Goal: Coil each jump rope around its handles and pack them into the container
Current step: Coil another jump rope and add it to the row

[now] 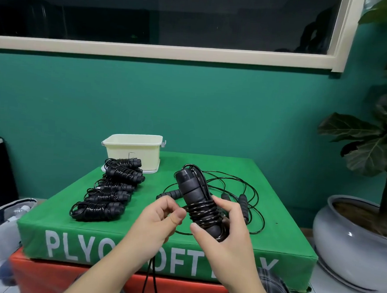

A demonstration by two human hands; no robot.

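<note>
two hands (197,216) busy — right (223,225) grips the handles (198,205) above the counter (274,219) to steady them, left (161,214) pinches rope (203,211) to wind it — container (133,150) waits behind.

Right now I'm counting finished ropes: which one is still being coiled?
The rope in hand: right hand grips its handles, left hand pinches the cord. The row of coiled ropes lies untouched.

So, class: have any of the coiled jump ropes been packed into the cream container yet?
No: the coiled jump ropes lie in a row on the green box, in front of the container.
</note>
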